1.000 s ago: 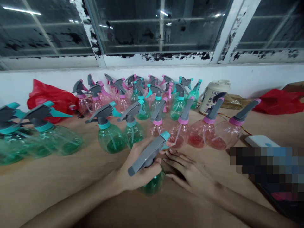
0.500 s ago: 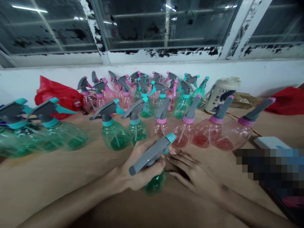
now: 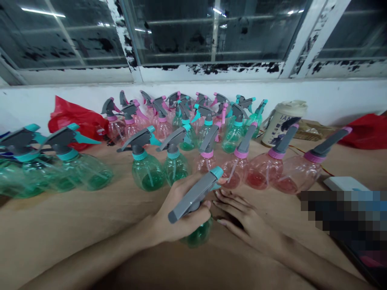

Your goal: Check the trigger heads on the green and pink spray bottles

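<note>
My left hand (image 3: 181, 213) is wrapped round the neck of a green spray bottle (image 3: 199, 233) with a grey and teal trigger head. The bottle stands upright near the table's front, its nozzle pointing away and to the right; much of its body is hidden by my fingers. Just right of it, my right hand (image 3: 242, 213) rests low over the table, palm down with fingers stretched out, holding nothing. Behind my hands stand more filled spray bottles, a green one (image 3: 148, 173) with a teal collar and a pink one (image 3: 260, 175) with a pink collar among them.
Several pink and green spray bottles (image 3: 163, 129) crowd the back by the wall. A red plastic bag (image 3: 69, 123) lies at left, another red bag (image 3: 367, 131) at right. A printed cup (image 3: 278, 123) and a white box (image 3: 346, 183) stand on the right of the wooden table (image 3: 121, 217).
My right hand's fingers have drawn slightly back from the trigger head of the held bottle. My left hand keeps its grip, and the view has shifted a little.
</note>
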The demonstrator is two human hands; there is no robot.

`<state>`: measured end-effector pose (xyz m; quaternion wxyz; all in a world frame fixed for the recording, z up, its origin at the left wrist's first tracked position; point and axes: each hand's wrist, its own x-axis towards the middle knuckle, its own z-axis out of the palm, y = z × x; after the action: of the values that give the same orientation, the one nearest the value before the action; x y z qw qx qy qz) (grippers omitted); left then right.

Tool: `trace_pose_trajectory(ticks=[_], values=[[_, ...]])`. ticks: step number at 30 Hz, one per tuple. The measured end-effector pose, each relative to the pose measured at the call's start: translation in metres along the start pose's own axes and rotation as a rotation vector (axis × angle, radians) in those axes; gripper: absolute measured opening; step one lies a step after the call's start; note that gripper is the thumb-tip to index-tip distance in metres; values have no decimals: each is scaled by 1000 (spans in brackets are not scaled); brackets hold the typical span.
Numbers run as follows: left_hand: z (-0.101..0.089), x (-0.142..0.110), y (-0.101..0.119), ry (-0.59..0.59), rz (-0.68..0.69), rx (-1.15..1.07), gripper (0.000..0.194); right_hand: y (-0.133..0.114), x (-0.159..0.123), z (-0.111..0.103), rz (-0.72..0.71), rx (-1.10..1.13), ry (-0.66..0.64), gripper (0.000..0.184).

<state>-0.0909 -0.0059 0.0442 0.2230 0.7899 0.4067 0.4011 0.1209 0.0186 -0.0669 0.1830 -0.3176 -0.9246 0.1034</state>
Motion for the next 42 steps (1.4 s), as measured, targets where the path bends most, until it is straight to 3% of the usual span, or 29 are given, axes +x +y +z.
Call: trace_pose_trajectory(ticks=[5,19,25,30,34,42], values=[[-1,0,0,-26,-15,4,24,1,0,1,4,-36,-47,45],[-6,-3,1,-113,-100,-212,25,-2,1,-2,25,65,2,41],[-9,1,8,-142,-85,-224,10,-1,1,-2,-2,53,-14,45],[-9,3,6,-137,-57,-150,5,-1,-1,-2,-2,54,7,44],[-6,4,1,-63,-50,-68,6,-1,-1,-2,11,37,-15,44],[-2,0,1,-34,-49,-147,6,-1,0,-2,9,29,-21,44]])
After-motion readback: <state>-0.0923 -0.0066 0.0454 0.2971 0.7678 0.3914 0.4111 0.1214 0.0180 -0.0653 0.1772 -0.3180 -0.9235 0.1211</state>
